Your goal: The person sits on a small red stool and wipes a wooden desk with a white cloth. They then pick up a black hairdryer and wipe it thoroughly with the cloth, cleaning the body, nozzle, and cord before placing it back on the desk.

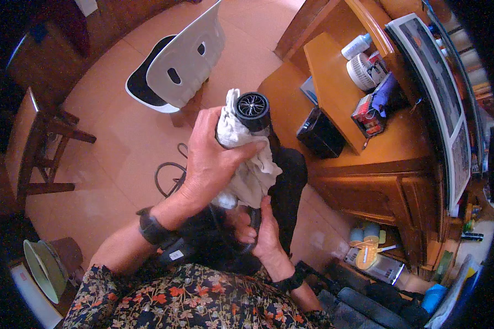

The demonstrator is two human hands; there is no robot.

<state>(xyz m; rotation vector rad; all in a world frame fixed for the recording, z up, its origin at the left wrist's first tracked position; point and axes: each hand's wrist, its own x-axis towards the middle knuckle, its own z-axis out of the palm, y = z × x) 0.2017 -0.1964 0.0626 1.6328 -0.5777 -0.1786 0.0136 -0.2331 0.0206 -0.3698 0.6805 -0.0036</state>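
In front of my torso, a black hair dryer points its round end, with a swirled metallic grille, up towards me. My left hand wraps a crumpled white cloth around the barrel, thumb across the front. Below the cloth, my right hand grips the dryer's dark handle. The cloth covers most of the body between the two hands. A dark cord loops on the floor past my left forearm. Each wrist wears a black band.
A white plastic chair stands ahead, a wooden stool to the left. On the right, a wooden desk bears a black box, a small white fan and a bottle. A green-rimmed container sits lower left.
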